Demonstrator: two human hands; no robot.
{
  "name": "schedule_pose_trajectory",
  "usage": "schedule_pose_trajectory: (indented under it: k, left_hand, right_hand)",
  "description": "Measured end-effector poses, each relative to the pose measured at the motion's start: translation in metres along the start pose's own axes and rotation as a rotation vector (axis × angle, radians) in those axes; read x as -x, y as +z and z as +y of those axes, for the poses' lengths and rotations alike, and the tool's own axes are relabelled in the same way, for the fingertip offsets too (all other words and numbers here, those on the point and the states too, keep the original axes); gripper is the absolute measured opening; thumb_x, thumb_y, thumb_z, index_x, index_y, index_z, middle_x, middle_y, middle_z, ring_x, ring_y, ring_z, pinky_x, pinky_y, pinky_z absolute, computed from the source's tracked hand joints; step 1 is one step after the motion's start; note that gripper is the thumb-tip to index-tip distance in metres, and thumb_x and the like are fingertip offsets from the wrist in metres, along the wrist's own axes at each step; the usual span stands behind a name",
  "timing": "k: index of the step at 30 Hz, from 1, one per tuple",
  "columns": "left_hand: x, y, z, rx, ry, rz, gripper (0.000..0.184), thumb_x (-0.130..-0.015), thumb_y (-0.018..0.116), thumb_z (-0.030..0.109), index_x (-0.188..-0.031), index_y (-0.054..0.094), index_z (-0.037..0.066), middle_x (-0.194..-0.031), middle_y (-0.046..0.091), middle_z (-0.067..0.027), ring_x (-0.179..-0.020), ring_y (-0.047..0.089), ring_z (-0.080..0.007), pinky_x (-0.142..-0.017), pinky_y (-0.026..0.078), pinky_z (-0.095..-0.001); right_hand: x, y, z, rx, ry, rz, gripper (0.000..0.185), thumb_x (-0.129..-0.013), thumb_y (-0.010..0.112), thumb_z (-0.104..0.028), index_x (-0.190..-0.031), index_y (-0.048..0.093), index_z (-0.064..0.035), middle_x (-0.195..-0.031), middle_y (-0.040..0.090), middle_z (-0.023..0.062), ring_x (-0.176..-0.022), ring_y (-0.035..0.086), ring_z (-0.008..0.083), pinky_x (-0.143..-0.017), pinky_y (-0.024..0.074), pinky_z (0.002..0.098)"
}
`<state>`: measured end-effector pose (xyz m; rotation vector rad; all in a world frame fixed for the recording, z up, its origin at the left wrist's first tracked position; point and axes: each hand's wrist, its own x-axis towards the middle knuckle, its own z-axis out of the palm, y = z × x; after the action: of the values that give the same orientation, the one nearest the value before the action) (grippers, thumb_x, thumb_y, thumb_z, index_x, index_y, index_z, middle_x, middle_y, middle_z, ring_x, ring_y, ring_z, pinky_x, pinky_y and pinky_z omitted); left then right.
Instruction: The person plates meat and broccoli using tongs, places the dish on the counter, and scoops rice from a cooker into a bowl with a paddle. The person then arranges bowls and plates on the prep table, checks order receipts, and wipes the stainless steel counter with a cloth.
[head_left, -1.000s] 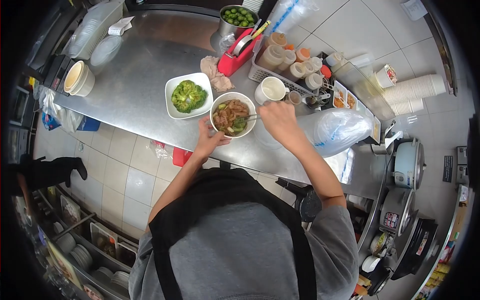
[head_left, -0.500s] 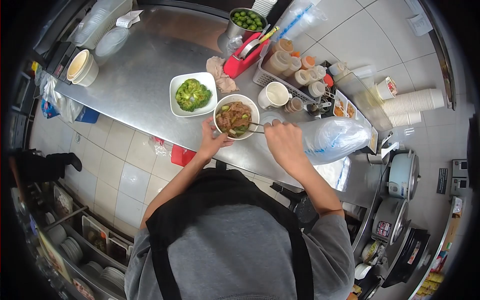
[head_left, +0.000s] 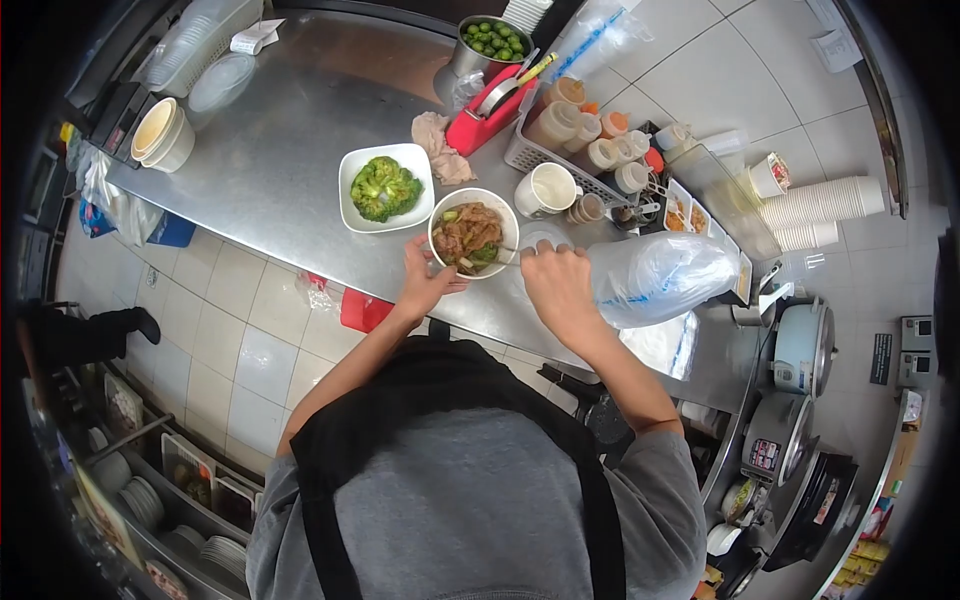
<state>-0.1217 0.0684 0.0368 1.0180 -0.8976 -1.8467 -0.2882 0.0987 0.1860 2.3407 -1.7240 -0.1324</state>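
Note:
My left hand (head_left: 428, 283) grips the near left side of a round white bowl (head_left: 507, 212), fingers and thumb around its wall. Brown sliced meat (head_left: 468, 232) with green vegetable pieces fills the bowl. From the right, my right hand (head_left: 556, 283) is closed on slim metal tongs (head_left: 509, 261), whose tips reach into the food at the bowl's right side; the fist hides most of the handle. Just left of and beyond this bowl stands a square white bowl (head_left: 352, 168) holding broccoli (head_left: 386, 188).
Behind the bowls are a crumpled cloth (head_left: 432, 135), a red tape dispenser (head_left: 478, 128) and a white mug (head_left: 550, 188). Sauce bottles (head_left: 553, 125) crowd a basket at the back right. A clear plastic bag (head_left: 665, 278) lies right of my right hand, on the steel counter (head_left: 270, 150).
My right hand has shifted slightly left, and the tongs' two arms, apart before, now look closer together. The meat is a little rearranged, with more green showing at the lower right.

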Motion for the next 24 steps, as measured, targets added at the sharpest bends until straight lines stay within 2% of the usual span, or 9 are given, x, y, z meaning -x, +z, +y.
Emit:
schedule_pose_trajectory:
  k: [9, 12, 15, 18, 21, 24]
  left_hand:
    - [-0.005, 0.0, -0.006, -0.016, 0.008, 0.003, 0.063, -0.076, 0.053, -0.009, -0.121, 0.01, 0.001, -0.115, 0.022, -0.0168, -0.087, 0.06, -0.0343, -0.068, 0.059, -0.0362]
    - [-0.003, -0.001, 0.001, -0.014, -0.011, -0.01, 0.063, -0.077, 0.053, -0.009, -0.123, 0.011, 0.002, -0.115, 0.025, -0.0171, -0.088, 0.06, -0.0338, -0.07, 0.059, -0.0356]
    - [0.0, -0.003, 0.007, -0.016, -0.049, -0.063, 0.067, -0.079, 0.054, -0.006, -0.128, 0.01, 0.006, -0.118, 0.027, -0.0183, -0.089, 0.06, -0.0325, -0.072, 0.057, -0.0352]
    - [0.007, -0.007, 0.02, -0.025, -0.114, -0.114, 0.07, -0.082, 0.055, 0.0, -0.134, 0.009, 0.01, -0.123, 0.027, -0.0203, -0.091, 0.061, -0.0308, -0.073, 0.056, -0.0349]
    - [0.024, -0.019, 0.041, -0.125, -0.143, -0.103, 0.066, -0.085, 0.056, 0.007, -0.137, 0.016, 0.011, -0.125, 0.032, -0.019, -0.092, 0.061, -0.0278, -0.074, 0.054, -0.0338]
    - [0.035, -0.048, 0.046, -0.217, -0.082, -0.04, 0.057, -0.086, 0.055, 0.011, -0.135, 0.027, 0.01, -0.123, 0.04, -0.0157, -0.091, 0.062, -0.0253, -0.074, 0.053, -0.0318]
  right_hand:
    - [0.01, 0.031, 0.003, -0.019, -0.012, 0.046, 0.007, -0.066, 0.057, -0.01, -0.068, 0.061, -0.0044, -0.069, 0.06, 0.0091, -0.06, 0.062, 0.0233, -0.054, 0.0472, 0.0348]
    - [0.006, 0.016, 0.019, -0.108, 0.016, -0.032, 0.008, -0.068, 0.058, -0.011, -0.069, 0.061, -0.0042, -0.069, 0.061, 0.0105, -0.062, 0.063, 0.0263, -0.055, 0.0485, 0.0366]
    - [0.001, -0.004, 0.041, -0.23, 0.102, -0.174, 0.008, -0.075, 0.058, -0.013, -0.079, 0.063, -0.0082, -0.074, 0.063, 0.0108, -0.066, 0.063, 0.0271, -0.06, 0.0486, 0.0406]
    - [0.001, -0.02, 0.062, -0.359, 0.203, -0.235, 0.01, -0.074, 0.063, -0.017, -0.08, 0.066, -0.0094, -0.073, 0.065, 0.0113, -0.071, 0.063, 0.0298, -0.062, 0.0486, 0.0388]
    - [0.01, -0.011, 0.084, -0.556, 0.249, -0.216, 0.014, -0.072, 0.066, -0.019, -0.084, 0.068, -0.0122, -0.074, 0.065, 0.011, -0.07, 0.063, 0.0287, -0.064, 0.0482, 0.038]
    - [0.021, 0.002, 0.092, -0.702, 0.247, -0.258, 0.012, -0.073, 0.064, -0.007, -0.085, 0.066, -0.0039, -0.065, 0.063, 0.0075, -0.061, 0.061, 0.0178, -0.058, 0.0459, 0.0288]
